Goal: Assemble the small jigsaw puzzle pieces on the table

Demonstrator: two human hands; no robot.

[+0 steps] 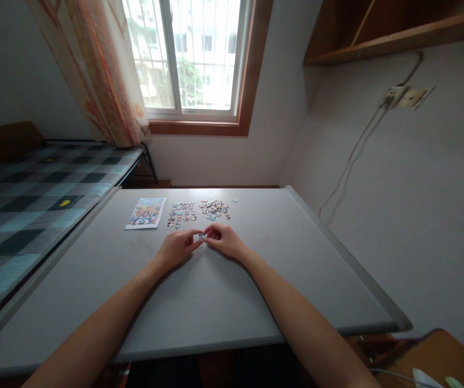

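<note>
Above the pale bench (pixel 316 280), both forearms are being held forward and angled inward, the hands being bent toward each other with curled fingers. Beyond the left hand (pixel 176 248), a printed sheet (pixel 146 213) is being supported flat, while spaced-out pieces (pixel 181 213) and a denser heap (pixel 214 209) are being borne to its right, farther out than the hands. Between the left fingertips and those of the right hand (pixel 226 241), one small puzzle piece (pixel 201 236) is being pinched.
</note>
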